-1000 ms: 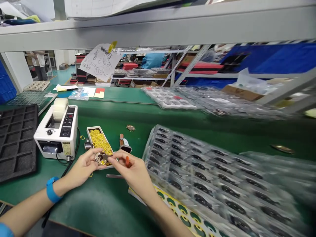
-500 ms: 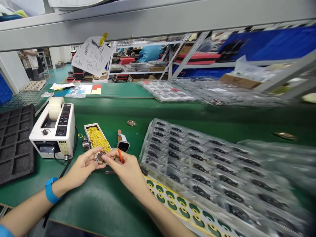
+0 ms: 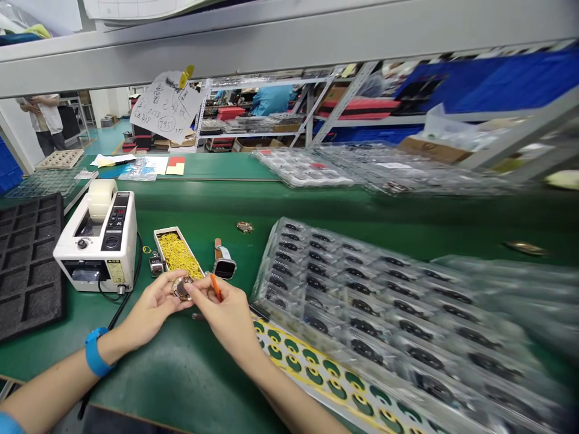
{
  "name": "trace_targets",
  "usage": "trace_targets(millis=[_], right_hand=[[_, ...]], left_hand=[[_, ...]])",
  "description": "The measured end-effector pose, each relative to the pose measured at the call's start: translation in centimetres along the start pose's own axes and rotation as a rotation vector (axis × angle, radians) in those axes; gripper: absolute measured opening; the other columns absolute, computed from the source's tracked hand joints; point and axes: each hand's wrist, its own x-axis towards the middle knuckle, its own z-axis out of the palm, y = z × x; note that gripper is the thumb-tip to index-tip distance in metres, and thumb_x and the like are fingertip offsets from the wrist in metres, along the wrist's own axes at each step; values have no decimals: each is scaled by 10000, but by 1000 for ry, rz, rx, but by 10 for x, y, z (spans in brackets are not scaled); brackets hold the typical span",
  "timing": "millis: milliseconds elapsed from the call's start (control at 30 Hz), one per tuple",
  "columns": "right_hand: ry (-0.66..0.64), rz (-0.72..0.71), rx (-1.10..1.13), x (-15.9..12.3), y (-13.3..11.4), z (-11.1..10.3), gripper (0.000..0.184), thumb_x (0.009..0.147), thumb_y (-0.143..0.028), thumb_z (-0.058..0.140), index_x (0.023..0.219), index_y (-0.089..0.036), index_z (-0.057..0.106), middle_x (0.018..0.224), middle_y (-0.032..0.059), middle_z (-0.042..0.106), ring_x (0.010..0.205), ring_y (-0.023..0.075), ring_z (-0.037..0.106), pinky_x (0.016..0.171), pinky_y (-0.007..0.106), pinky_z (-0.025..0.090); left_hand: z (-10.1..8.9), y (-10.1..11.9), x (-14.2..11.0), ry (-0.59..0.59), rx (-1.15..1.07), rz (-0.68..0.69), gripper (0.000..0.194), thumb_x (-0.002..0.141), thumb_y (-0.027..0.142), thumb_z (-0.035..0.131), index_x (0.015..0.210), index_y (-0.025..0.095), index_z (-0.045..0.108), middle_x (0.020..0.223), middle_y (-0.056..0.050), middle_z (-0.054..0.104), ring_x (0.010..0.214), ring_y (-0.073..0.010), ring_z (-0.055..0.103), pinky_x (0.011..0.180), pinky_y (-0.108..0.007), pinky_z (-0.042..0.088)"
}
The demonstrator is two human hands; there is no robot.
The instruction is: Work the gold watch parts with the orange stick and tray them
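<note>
My left hand point(image 3: 156, 304) holds a small round metallic watch case point(image 3: 181, 288) between thumb and fingers. My right hand point(image 3: 230, 316) is closed, with a slim orange tool point(image 3: 216, 288) sticking up between its fingers; the tool's lower end is hidden. The right thumb and fingertip press at the case's right side. Just beyond both hands lies a long white box point(image 3: 193, 253) of yellow rings point(image 3: 175, 250). A smartwatch point(image 3: 225, 267) with a light strap rests right of the box. To its left is a small metal tally counter point(image 3: 156, 265).
A white tape dispenser point(image 3: 124, 241) and a black foam tray point(image 3: 31, 271) stand at left. Clear plastic trays point(image 3: 362, 301) of black parts cover the right, over a sheet of green stickers point(image 3: 312, 374). Another metallic case point(image 3: 245, 227) lies farther back. A shelf beam point(image 3: 289, 42) crosses above.
Both hands stay around the watch case and have shifted only slightly. The orange tool has moved a little to the left with my right hand. The view has turned slightly.
</note>
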Motion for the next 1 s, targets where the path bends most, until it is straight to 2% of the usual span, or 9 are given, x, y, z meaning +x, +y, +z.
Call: trace_targets(millis=[133,367,533,667,767,867,1000], right_hand=[[1,-55,-44,0,0,1,224,769,-309,583,581,-188,589,561,-12,512,529,122,432,467,232,352],[-46,-76,-81,-1,-1,-2,187,799,-285,576,638,-193,606,624,-10,531,547,127,467,501,247,430],[-51,-138,-172,0,3,-2,174,817,-267,559,662,-199,598,623,-10,529,565,138,493,527,258,428],[-9,-254,-285,-2,7,1,227,839,-271,536,621,-206,528,619,-7,531,571,140,500,540,259,389],[38,-282,-309,-3,9,3,168,841,-289,547,696,-210,511,677,-2,554,610,147,521,574,262,394],[-22,-255,-288,0,9,3,96,838,-286,552,785,-209,531,746,4,557,652,154,534,586,258,401],[-114,-293,-292,4,7,0,130,848,-239,505,722,-210,505,746,8,531,670,156,532,575,249,403]], left_hand=[[1,0,0,25,1,-3,383,809,320,672,1159,214,559,1186,-100,636,1183,-269,551,1030,-444,420],[0,1,0,34,5,-2,368,809,309,668,1145,195,569,1149,-101,660,1156,-270,572,1010,-448,438],[1,0,1,47,3,-7,385,788,344,694,1120,189,575,1087,-95,684,1105,-254,606,990,-422,462],[3,-3,4,135,53,11,402,755,410,717,1039,165,574,935,-79,706,940,-228,671,887,-390,528],[3,-5,6,209,84,29,429,727,454,729,991,158,567,820,-43,689,803,-195,682,799,-362,559],[3,-6,5,236,128,51,443,733,484,711,995,160,562,830,-42,672,797,-183,666,765,-335,563],[3,-7,2,182,228,57,353,825,450,613,1023,181,501,929,-58,659,840,-185,649,766,-329,549]])
